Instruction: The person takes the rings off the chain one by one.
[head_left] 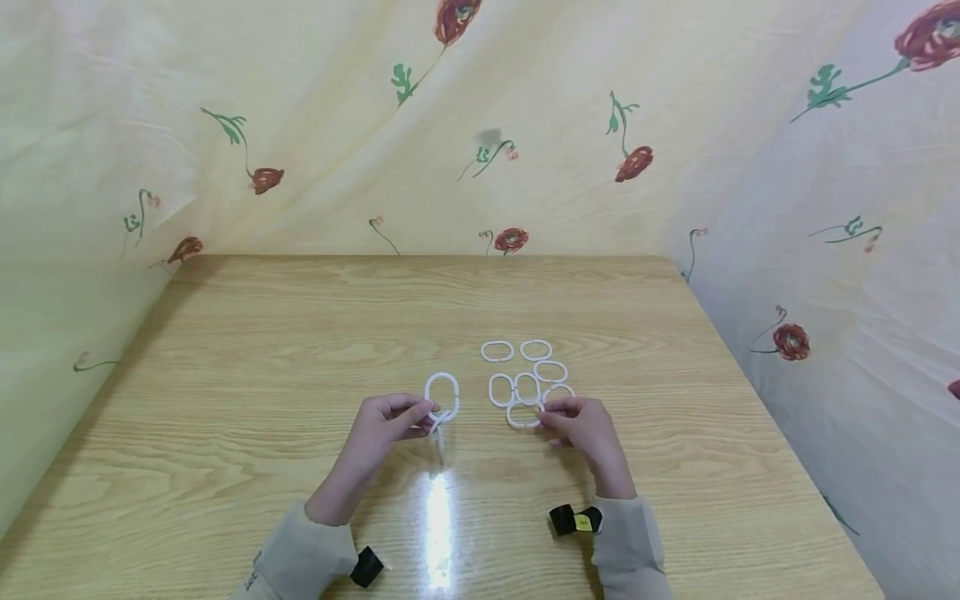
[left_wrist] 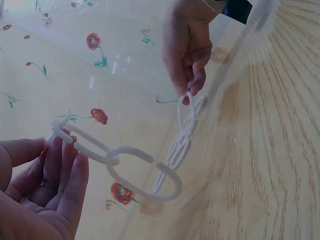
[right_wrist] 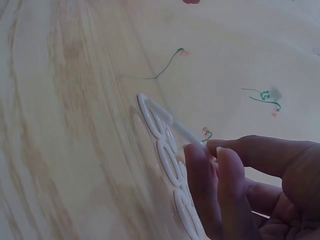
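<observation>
My left hand [head_left: 384, 423] pinches a short chain of white plastic links [head_left: 442, 374] between thumb and fingers, above the table. In the left wrist view, an oval link [left_wrist: 145, 195] with a small gap in its side hangs through the one beside it. Across from it, my right hand [head_left: 588, 427] pinches the edge of a single white link [right_wrist: 190, 134], lifted and tilted at the near side of the loose links. Its fingertips hide part of that link. Several loose white links [head_left: 501, 376] lie close together just beyond the right hand.
Beneath everything is a wooden table [head_left: 262, 333] with a bright light reflection near its front. A flowered cloth [head_left: 337, 150] hangs behind the table and along its sides. Black wrist devices [head_left: 562, 520] sit at both sleeves.
</observation>
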